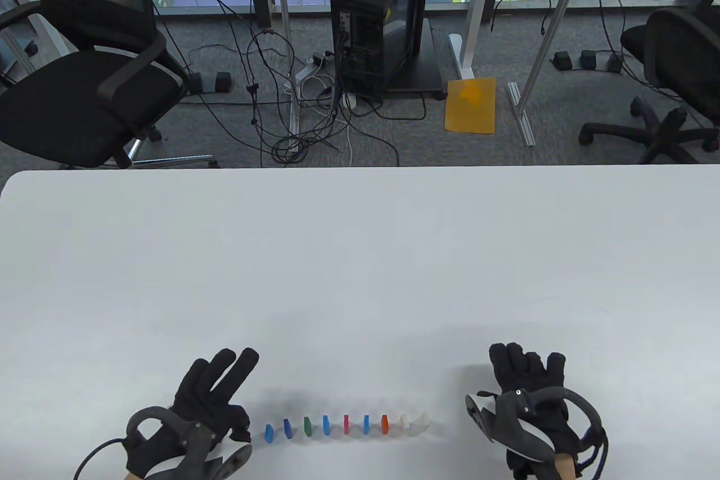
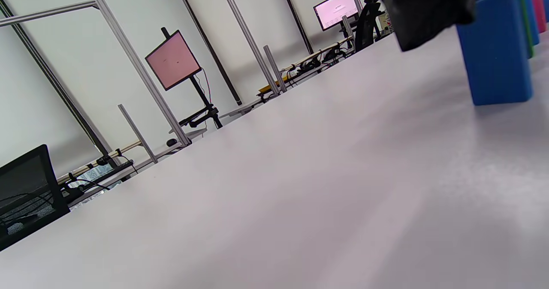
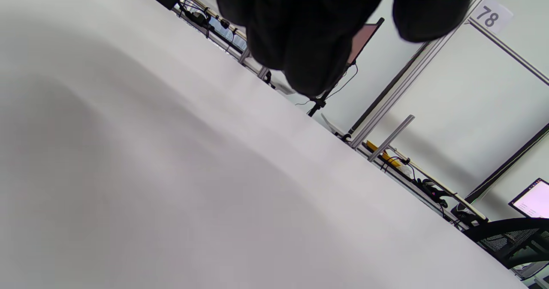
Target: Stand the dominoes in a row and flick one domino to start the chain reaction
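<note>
- A row of nine dominoes [image 1: 346, 425] stood upright on the white tabletop [image 1: 360, 255], near its front edge, running left to right between the two hands.
- From the left the colours read: light blue domino [image 1: 269, 433], dark blue domino [image 1: 288, 429], green domino [image 1: 307, 426], another blue, pink domino [image 1: 346, 424], blue again, orange domino [image 1: 385, 422], then two white dominoes [image 1: 414, 424] at the right end.
- The pieces were spaced apart, none touching its neighbour as far as the table view showed.
- The left hand [image 1: 211, 398] lay just beside the row's left end, holding nothing; two fingers [image 1: 236, 370] stretched straight and forward, while the thumb and forefinger curled together close to the light blue domino, not visibly touching it.
- In the left wrist view a blue domino [image 2: 497, 49] stood upright at close range with a gloved fingertip [image 2: 422, 12] just beside it, a small gap between them; green and pink pieces showed behind it.
- The right hand [image 1: 526, 390] rested well to the right of the white dominoes, apart from them, fingers loosely bent and empty.
- The right wrist view showed only dark fingers [image 3: 309, 36] above bare tabletop.
- Beyond the tabletop stood office chairs [image 1: 84, 86], a black computer tower [image 1: 382, 30] with tangled cables, and an orange sheet [image 1: 471, 106] on the floor.
</note>
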Available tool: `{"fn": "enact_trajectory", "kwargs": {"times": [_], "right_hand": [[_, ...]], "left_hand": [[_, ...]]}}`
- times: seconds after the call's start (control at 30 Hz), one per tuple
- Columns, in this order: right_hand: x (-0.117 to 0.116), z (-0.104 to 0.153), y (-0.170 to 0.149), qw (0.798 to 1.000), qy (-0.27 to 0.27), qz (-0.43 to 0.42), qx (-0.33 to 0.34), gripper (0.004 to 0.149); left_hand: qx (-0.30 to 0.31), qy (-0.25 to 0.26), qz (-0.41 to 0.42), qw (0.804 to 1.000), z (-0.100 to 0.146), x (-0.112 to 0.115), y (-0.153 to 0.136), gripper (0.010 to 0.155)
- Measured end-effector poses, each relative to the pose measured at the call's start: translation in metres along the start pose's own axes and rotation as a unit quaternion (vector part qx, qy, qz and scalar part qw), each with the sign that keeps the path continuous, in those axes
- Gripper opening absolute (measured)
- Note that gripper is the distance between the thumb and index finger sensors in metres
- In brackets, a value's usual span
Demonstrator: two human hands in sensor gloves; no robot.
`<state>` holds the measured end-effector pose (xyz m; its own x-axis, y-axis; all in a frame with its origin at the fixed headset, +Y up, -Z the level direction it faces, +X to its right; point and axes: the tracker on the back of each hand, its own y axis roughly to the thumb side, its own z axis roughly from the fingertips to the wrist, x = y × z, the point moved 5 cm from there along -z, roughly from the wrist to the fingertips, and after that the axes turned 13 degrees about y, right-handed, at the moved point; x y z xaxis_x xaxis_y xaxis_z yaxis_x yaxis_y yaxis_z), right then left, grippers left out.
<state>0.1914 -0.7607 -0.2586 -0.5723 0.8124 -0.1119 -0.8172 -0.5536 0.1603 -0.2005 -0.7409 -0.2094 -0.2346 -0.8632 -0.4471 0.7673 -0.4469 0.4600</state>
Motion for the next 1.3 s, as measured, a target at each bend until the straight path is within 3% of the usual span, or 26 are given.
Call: {"fn": "enact_trajectory", "kwargs": {"times": [0.2, 0.4, 0.53, 0.7, 0.9, 1.03, 1.13, 1.3], "right_hand": [[0.006, 0.004, -0.004, 1.0, -0.016, 0.001, -0.01, 0.087], [0.005, 0.005, -0.005, 1.0, -0.016, 0.002, -0.014, 0.087], [0.006, 0.006, -0.006, 1.0, -0.012, 0.002, -0.015, 0.087], [0.007, 0.006, -0.005, 1.0, -0.02, -0.007, -0.013, 0.088], [0.005, 0.003, -0.004, 0.998, -0.049, -0.031, -0.024, 0.09], [0.006, 0.0, -0.003, 0.995, -0.078, -0.044, -0.041, 0.089], [0.004, -0.003, 0.0, 0.996, -0.073, -0.03, -0.043, 0.086], [0.002, -0.003, 0.003, 0.997, -0.068, 0.003, -0.039, 0.09]], "left_hand": [[0.023, -0.017, 0.016, 0.999, -0.016, 0.009, 0.022, 0.035], [0.023, -0.002, 0.05, 0.998, -0.022, 0.002, 0.03, 0.038], [-0.019, 0.015, 0.031, 0.999, -0.018, -0.001, 0.007, 0.048], [-0.15, 0.039, 0.013, 0.988, -0.018, 0.003, -0.049, 0.069], [-0.254, -0.053, 0.098, 0.961, -0.027, 0.048, -0.091, 0.079], [-0.241, -0.074, 0.063, 0.966, -0.022, 0.065, -0.088, 0.077], [-0.228, -0.073, 0.02, 0.971, -0.021, 0.066, -0.084, 0.076], [-0.228, -0.077, 0.019, 0.97, -0.023, 0.066, -0.078, 0.079]]}}
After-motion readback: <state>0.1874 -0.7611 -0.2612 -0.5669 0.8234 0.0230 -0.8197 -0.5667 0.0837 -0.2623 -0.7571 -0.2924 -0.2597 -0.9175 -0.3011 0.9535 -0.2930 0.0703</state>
